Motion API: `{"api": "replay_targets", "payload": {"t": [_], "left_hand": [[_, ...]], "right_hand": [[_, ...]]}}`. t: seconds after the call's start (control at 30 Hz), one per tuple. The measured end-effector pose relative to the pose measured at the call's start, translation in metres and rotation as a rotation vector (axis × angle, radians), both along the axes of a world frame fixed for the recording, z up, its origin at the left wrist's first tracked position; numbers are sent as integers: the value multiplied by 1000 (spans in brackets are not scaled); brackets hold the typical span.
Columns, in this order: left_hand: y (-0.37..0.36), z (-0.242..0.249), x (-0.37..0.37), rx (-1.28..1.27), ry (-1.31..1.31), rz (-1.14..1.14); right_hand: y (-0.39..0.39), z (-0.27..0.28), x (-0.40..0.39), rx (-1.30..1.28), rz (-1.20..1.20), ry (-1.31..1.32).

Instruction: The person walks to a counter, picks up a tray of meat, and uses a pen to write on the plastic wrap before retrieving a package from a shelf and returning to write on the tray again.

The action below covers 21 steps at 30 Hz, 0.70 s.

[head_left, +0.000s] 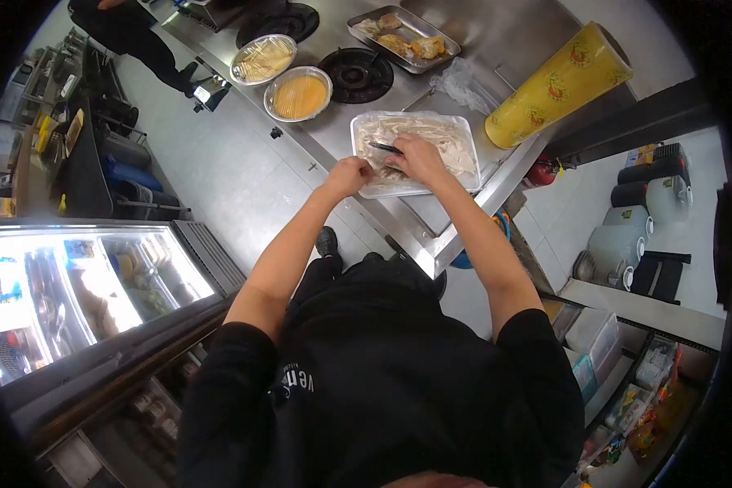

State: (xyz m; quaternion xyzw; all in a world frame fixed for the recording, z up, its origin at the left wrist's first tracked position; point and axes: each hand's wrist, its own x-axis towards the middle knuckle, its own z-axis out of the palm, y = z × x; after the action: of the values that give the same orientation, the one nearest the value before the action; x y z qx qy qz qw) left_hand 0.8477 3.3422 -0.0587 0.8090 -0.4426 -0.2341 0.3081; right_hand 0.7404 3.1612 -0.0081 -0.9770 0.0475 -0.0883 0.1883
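Note:
A white tray (469, 177) lies on the steel counter, with pale, creamy-looking food inside and a shiny clear film over parts of it. My right hand (419, 159) is over the tray's middle, fingers closed round a slim black tool (385, 148) that points left. At the tray's left edge, my left hand (350, 176) is closed, its fingertips right at the rim; I cannot tell what they pinch. A large roll of yellow printed film (557, 86) stands tilted to the right of the tray. Crumpled clear plastic (466, 84) lies just behind it.
Two foil-rimmed bowls, one with orange food (298, 94) and one with pale strips (264, 59), sit beside a black burner (355, 75). A metal pan (404, 37) holds browned pieces. A glass-topped display case (98, 285) is at left. Another person (126, 32) stands at upper left.

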Motion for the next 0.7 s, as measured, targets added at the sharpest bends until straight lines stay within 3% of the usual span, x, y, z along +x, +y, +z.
{"api": "replay_targets", "payload": {"t": [0.1,0.17,0.37,0.7], "left_hand": [[-1,4,-1,11,3,7],[0,5,-6,-118,-141,6],[-7,1,-14,-323,-164,110],[-15,28,-18,-403,-234,108]], "right_hand": [[0,3,-1,9,-3,59],[0,5,-1,11,2,73],[4,4,-3,26,-16,48],[-5,19,-1,91,-12,44]]}}
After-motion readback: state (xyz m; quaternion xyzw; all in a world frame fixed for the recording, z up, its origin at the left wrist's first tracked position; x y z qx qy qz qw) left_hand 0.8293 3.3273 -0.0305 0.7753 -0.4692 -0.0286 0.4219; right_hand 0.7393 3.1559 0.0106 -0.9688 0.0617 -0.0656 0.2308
